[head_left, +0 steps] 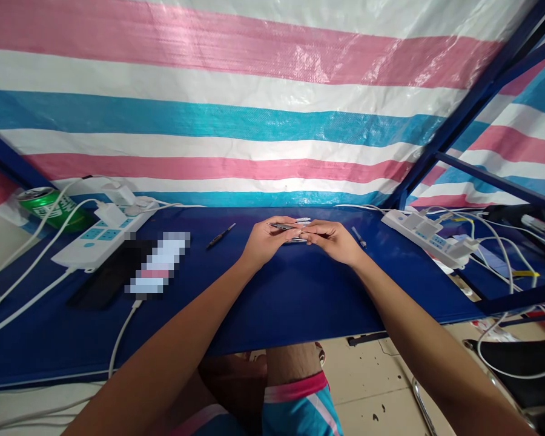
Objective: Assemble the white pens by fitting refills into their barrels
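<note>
On the left hand (266, 240), the fingers are closed and grip a small metal tool (281, 226); on the right hand (331, 240), closed fingers touch its end, above the blue table (295, 303).

left hand (266, 243): curled, palm down | right hand (332, 241): curled, palm down | fingertips (305, 229) meeting | left forearm (163, 339), right forearm (418, 321): angled inward

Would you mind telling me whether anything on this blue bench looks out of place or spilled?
The green can looks out of place: it lies tilted on its side at the far left, beyond the white power strip, instead of standing upright. No spill is visible around it.
</note>
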### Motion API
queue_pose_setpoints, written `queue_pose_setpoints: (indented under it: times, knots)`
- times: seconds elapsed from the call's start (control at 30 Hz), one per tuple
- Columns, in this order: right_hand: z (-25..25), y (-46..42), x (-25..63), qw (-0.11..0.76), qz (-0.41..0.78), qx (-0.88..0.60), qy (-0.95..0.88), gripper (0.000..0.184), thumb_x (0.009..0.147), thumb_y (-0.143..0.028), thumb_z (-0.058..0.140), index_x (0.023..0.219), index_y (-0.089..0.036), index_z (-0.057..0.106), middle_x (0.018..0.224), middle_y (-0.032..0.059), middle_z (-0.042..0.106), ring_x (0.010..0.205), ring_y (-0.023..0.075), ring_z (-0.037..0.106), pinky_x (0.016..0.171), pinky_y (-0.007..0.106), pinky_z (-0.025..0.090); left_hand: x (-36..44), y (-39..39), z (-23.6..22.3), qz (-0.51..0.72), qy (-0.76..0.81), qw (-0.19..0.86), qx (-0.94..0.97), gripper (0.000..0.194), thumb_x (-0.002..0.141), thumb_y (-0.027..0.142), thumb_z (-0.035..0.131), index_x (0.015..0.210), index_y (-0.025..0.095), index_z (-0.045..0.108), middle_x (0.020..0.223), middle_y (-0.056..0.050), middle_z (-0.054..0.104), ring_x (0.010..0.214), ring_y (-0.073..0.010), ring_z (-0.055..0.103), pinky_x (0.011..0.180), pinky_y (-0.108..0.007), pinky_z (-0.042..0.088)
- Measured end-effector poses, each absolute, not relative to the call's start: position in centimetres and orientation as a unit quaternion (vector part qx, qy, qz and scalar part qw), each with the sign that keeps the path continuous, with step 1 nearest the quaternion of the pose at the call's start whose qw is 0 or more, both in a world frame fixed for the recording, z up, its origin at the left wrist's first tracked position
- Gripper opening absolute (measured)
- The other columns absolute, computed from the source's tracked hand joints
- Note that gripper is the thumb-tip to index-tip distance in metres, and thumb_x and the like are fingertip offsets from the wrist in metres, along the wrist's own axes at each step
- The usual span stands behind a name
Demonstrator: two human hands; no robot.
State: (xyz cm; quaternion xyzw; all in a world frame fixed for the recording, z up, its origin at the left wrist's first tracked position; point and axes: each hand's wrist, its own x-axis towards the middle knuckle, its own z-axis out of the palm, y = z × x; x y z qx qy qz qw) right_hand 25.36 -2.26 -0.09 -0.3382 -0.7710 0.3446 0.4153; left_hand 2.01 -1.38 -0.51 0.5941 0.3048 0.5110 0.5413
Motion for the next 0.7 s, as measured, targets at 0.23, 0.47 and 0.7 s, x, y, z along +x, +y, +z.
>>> queue_pose_setpoints:
  times: [0.23, 0.47, 0.7]
  knots:
    - [0.1, -2.3, 25.3, 0.419, 0.338, -0.333, -0.774, 0.035, 0.1, -0.054, 0.071, 0.118, -0.028, 0.085, 0.103, 0.0078, 0.079, 0.087, 0.0227, 0.071, 0.08, 0.037, 0.058, 2.0, -1.2, -0.5, 0.519, 0.294, 0.545, 0.59, 0.041, 0.08, 0.041, 0.093, 0.11, 0.017, 0.081, 0.112, -0.012, 0.083, 0.107, -0.0307, 0.079, 0.103, -0.049, 0.062]
    - [-0.1, -2.1, 25.3, 0.419, 0.361, -0.343, -0.759, 0.034, 0.098, -0.053, 0.074, 0.115, -0.026, 0.085, 0.11, 0.0084, 0.079, 0.094, 0.0236, 0.073, 0.086, 0.037, 0.059, 2.0, -0.8, -1.0, 0.52, 0.281, 0.584, 0.556, 0.043, 0.077, 0.039, 0.096, 0.112, 0.017, 0.081, 0.11, -0.013, 0.083, 0.105, -0.0289, 0.079, 0.105, -0.049, 0.06]
    - [-1.0, -1.1, 26.1, 0.452, 0.378, -0.406, -0.698, 0.041, 0.086, -0.055, 0.086, 0.11, -0.022, 0.079, 0.111, 0.0087, 0.079, 0.097, 0.0254, 0.074, 0.092, 0.042, 0.061, 1.6, 0.1, -1.2, 0.567, 0.299, 0.574, 0.509, 0.057, 0.079, 0.04, 0.095, 0.128, 0.018, 0.076, 0.115, -0.013, 0.082, 0.108, -0.0279, 0.077, 0.101, -0.045, 0.06]
